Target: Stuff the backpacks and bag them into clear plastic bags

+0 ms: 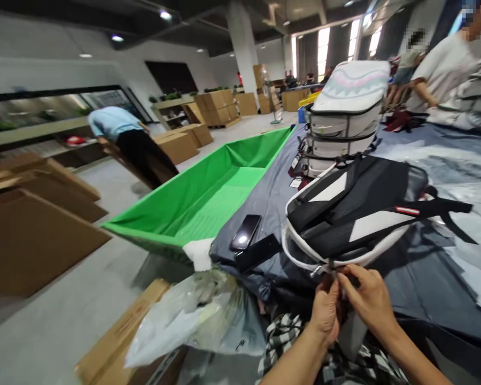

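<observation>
A black and white backpack (pixel 356 198) lies on the dark cloth-covered table, its shoulder straps facing up. At its near edge, my left hand (pixel 326 307) is closed, thumb and fingers pinched together. My right hand (pixel 366 294) meets it there, fingertips also pinched. Both seem to grip some small dark piece at the backpack's edge, but the fingers cover most of it. A metal zipper pull (pixel 316 271) shows on the white piping just left of the fingertips.
Two dark phones, one of them shiny (pixel 245 233), lie left of the backpack. Stacked backpacks (pixel 344 123) stand behind it. A large green bin (pixel 152 216) adjoins the table, with plastic bags (pixel 208 315) hanging nearby. Cardboard boxes (pixel 40 235) and other people (pixel 118 125) are around.
</observation>
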Available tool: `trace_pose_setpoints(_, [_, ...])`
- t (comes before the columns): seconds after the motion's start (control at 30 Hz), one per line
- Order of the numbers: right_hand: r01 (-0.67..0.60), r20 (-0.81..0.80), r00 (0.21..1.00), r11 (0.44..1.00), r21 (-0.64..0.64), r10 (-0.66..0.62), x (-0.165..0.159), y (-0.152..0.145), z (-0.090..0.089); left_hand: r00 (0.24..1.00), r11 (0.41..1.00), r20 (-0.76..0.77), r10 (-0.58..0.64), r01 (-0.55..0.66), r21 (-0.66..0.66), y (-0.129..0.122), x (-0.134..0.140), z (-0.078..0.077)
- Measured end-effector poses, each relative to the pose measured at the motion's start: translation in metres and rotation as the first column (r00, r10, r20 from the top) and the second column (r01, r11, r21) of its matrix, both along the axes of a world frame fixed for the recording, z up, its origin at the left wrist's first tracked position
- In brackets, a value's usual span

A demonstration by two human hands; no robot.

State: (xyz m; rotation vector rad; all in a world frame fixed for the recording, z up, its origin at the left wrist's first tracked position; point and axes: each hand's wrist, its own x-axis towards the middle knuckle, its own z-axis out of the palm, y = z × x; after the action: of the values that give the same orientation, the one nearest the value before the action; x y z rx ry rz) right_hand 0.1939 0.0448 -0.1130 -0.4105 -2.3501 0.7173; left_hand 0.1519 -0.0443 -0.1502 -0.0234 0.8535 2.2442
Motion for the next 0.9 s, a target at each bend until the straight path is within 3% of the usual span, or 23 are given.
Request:
trace_pose_setpoints(0.1, [0.061, 0.084, 0.995, 0.984, -0.165, -0.048, 0.002, 0.008, -0.007, 0.999, 1.0, -0.039, 0.004, -0.003, 0.024, 0.003, -0.001, -0.005])
trace_pose_setpoints(0.2, [0.04, 0.126, 0.992, 0.926, -0.375, 0.008, 0.003, 0.009, -0.007, 1.0, 1.0, -0.018, 0.012, -0.011, 0.022, 0.001, -0.001, -0.008])
trace_pose_setpoints(0.3, [0.052, 0.111, 0.994, 0.873, -0.485, 0.002, -0.001, 0.009, -0.006, 0.999, 0.999, -0.019, -0.04, 0.041, 0.016, -0.002, -0.004, -0.004])
trace_pose_setpoints(0.4, [0.105, 0.114, 0.992, 0.858, -0.503, -0.054, -0.003, 0.009, -0.005, 0.992, 0.994, -0.071, -0.104, 0.105, 0.017, -0.003, -0.006, 0.001])
trace_pose_setpoints(0.57, [0.13, 0.119, 0.989, 0.897, -0.422, -0.088, -0.002, 0.007, -0.01, 0.992, 0.998, -0.107, -0.06, 0.058, -0.021, -0.004, -0.005, 0.004])
trace_pose_setpoints(0.7, [0.069, 0.078, 0.997, 0.814, -0.577, -0.029, -0.009, 0.006, -0.017, 0.99, 0.996, -0.107, -0.09, 0.087, -0.027, -0.005, -0.007, 0.0])
trace_pose_setpoints(0.8, [0.07, 0.071, 0.997, 0.778, -0.624, -0.032, -0.012, -0.003, -0.019, 0.99, 0.988, -0.114, -0.08, 0.064, -0.138, -0.006, -0.004, -0.006])
trace_pose_setpoints(0.87, [0.089, 0.074, 0.996, 0.789, -0.608, -0.056, -0.012, -0.007, -0.019, 0.996, 0.966, -0.083, -0.017, -0.005, -0.258, -0.005, -0.003, -0.014])
trace_pose_setpoints(0.9, [0.104, 0.075, 0.994, 0.797, -0.595, -0.074, -0.012, -0.006, -0.02, 0.994, 0.936, -0.08, 0.073, -0.097, -0.338, -0.002, -0.004, -0.018])
